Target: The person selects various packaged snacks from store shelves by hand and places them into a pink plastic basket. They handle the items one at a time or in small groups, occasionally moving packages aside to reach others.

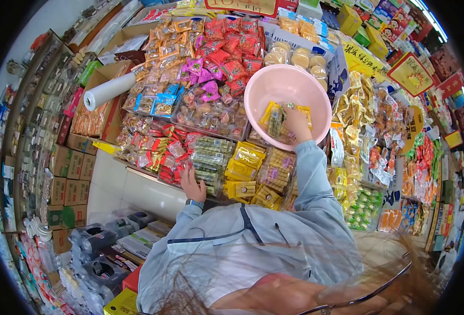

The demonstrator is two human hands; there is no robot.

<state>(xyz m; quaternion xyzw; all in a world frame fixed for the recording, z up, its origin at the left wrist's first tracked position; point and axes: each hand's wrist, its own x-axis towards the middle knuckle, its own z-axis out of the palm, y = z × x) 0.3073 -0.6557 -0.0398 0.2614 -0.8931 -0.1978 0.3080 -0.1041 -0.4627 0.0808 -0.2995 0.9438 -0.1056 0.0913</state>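
Note:
A pink basin rests on the snack display, with yellow packets and green packets inside. My right hand reaches down into it, fingers bent around a small packet; its exact kind is partly hidden. At the display's front edge, my left hand has its fingers apart and holds nothing. It touches or hovers over the wrapped snacks beside a tray of long green packets. Yellow packages and pale stick-shaped snacks lie between my hands.
Red packets, orange packets and purple packets fill the display behind. A plastic bag roll lies at left. Bagged snacks are heaped at right. Cartons and bottle packs stand lower left.

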